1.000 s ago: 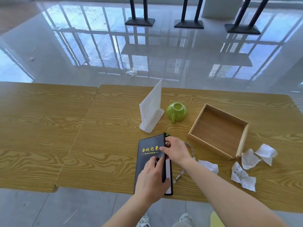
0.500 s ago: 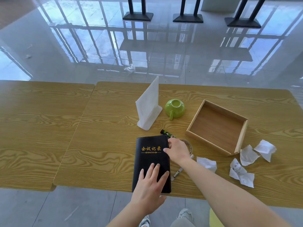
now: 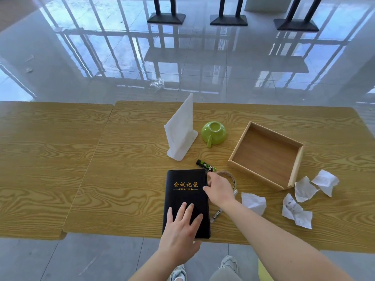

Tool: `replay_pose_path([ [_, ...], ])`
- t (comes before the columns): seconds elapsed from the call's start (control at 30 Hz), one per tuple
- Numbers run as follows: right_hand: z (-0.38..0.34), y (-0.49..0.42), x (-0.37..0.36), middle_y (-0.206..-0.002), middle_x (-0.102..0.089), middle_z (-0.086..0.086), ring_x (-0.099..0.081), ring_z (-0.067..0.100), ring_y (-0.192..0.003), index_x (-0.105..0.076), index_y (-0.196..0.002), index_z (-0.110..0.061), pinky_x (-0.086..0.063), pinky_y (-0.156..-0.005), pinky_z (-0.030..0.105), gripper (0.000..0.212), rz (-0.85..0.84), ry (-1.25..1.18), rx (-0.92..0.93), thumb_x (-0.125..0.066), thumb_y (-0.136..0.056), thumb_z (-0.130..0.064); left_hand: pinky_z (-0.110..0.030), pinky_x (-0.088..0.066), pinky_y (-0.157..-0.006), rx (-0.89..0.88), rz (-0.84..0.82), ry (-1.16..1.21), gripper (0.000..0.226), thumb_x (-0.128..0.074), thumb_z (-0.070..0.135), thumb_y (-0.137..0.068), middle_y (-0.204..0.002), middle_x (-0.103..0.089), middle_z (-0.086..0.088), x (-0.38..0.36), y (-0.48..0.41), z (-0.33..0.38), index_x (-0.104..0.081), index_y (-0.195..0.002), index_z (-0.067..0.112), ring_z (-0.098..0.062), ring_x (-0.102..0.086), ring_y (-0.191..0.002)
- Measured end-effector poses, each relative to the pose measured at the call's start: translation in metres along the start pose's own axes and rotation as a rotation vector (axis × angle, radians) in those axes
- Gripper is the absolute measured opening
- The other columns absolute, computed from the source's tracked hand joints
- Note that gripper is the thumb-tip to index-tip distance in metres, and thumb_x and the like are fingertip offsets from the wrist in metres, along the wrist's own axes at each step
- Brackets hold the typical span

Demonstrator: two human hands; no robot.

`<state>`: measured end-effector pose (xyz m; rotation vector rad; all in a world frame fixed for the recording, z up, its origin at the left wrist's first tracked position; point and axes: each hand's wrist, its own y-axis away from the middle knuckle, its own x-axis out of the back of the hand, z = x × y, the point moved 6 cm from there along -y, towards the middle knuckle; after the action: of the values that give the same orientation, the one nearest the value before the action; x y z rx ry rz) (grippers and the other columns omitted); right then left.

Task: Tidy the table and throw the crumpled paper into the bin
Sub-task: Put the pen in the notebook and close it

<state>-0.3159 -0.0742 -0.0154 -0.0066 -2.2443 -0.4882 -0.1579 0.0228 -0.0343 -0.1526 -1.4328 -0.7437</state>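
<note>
Crumpled white paper pieces (image 3: 304,188) lie near the wooden table's (image 3: 132,179) right front edge.
Left hand (image 3: 182,230), fingers spread, presses the black "MINUTES" notebook (image 3: 185,191) at the front edge; right hand (image 3: 220,190), fingers loosely apart, touches its side.

Beyond the desk's (image 3: 60,159) twelve-o'clock edge, a crinkled clear wrapper (image 3: 157,84) lies on the glossy tiled floor (image 3: 223,74); three black stand bases (image 3: 228,19) farther off.

Both forearms are seen bare, with no sleeves, watches or rings on the left hand (image 3: 180,232) or right hand (image 3: 220,189). Light grey trousers (image 3: 223,274) and white sneakers (image 3: 229,263) with grey trim are worn. Something yellow-green is glimpsed at the right hip.
</note>
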Motion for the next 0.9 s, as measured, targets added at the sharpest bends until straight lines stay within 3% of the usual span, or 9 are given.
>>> replay_pose_path([
  [0.07,0.004,0.007,0.006,-0.097,-0.069,-0.002,-0.063,0.018,-0.096,-0.052,-0.136,-0.013,-0.049,-0.086,0.032,0.048,0.036,-0.064,-0.016,-0.065,-0.09,-0.019,-0.063,-0.006,-0.118,0.008,0.012,0.003,0.068,-0.046,0.049,-0.088,-0.163,-0.017,-0.01,0.001,0.002,-0.003,-0.03,-0.151,0.03,-0.031,-0.004,-0.152],
  [0.13,0.014,0.017,0.012,-0.09,-0.068,-0.006,-0.064,0.015,-0.086,-0.063,-0.122,-0.017,-0.052,-0.082,0.03,0.031,0.085,-0.122,-0.047,-0.065,-0.09,-0.021,-0.063,-0.014,-0.117,0.015,0.017,0.015,0.067,-0.052,0.049,-0.086,-0.161,-0.025,-0.011,0.004,0.006,-0.009,-0.037,-0.148,0.029,-0.033,-0.011,-0.151],
  [0.23,0.039,0.037,0.015,-0.084,-0.069,-0.005,-0.068,0.017,-0.077,-0.069,-0.098,-0.019,-0.059,-0.076,0.04,0.009,0.13,-0.187,-0.132,-0.065,-0.091,-0.021,-0.061,-0.035,-0.11,0.033,0.035,0.005,0.069,-0.069,0.051,-0.074,-0.15,-0.046,-0.013,0.009,0.012,-0.022,-0.054,-0.138,0.028,-0.036,-0.034,-0.144],
  [0.3,0.055,0.048,0.013,-0.079,-0.069,-0.003,-0.068,0.017,-0.073,-0.067,-0.091,-0.02,-0.059,-0.073,0.043,0.003,0.137,-0.178,-0.193,-0.065,-0.091,-0.022,-0.058,-0.036,-0.111,0.05,0.054,0.013,0.071,-0.072,0.051,-0.074,-0.151,-0.044,-0.012,0.008,0.017,-0.029,-0.054,-0.138,0.028,-0.035,-0.033,-0.145],
  [0.4,0.069,0.056,0.007,-0.083,-0.07,0.0,-0.068,0.023,-0.08,-0.065,-0.094,-0.016,-0.058,-0.075,0.046,0.008,0.143,-0.189,-0.265,-0.065,-0.091,-0.023,-0.056,-0.026,-0.118,0.058,0.066,0.025,0.073,-0.067,0.05,-0.08,-0.159,-0.031,-0.013,0.005,0.021,-0.033,-0.044,-0.146,0.027,-0.035,-0.018,-0.15],
  [0.53,0.074,0.058,0.006,-0.08,-0.067,-0.001,-0.067,0.024,-0.079,-0.058,-0.095,-0.016,-0.056,-0.075,0.043,0.022,0.194,-0.147,-0.335,-0.067,-0.089,-0.036,-0.055,-0.05,-0.099,0.053,0.052,-0.043,0.079,-0.088,0.051,-0.057,-0.134,-0.059,-0.019,0.007,0.017,-0.027,-0.065,-0.127,0.021,-0.041,-0.051,-0.131],
  [0.7,0.077,0.057,0.004,-0.077,-0.061,-0.001,-0.061,0.025,-0.078,-0.05,-0.09,-0.017,-0.048,-0.066,0.034,0.036,0.233,-0.085,-0.4,-0.073,-0.083,-0.043,-0.053,-0.053,-0.096,0.03,0.075,-0.101,0.082,-0.091,0.051,-0.055,-0.127,-0.062,-0.024,0.01,0.01,-0.023,-0.066,-0.124,0.014,-0.046,-0.056,-0.123],
  [0.9,0.08,0.054,0.002,-0.084,-0.065,0.005,-0.066,0.03,-0.075,-0.05,-0.088,-0.017,-0.058,-0.071,0.044,0.023,0.187,-0.073,-0.435,-0.069,-0.086,-0.03,-0.052,-0.056,-0.091,0.01,0.065,-0.135,0.081,-0.093,0.049,-0.055,-0.125,-0.064,-0.026,0.011,0.003,-0.029,-0.068,-0.122,0.012,-0.046,-0.058,-0.121],
])
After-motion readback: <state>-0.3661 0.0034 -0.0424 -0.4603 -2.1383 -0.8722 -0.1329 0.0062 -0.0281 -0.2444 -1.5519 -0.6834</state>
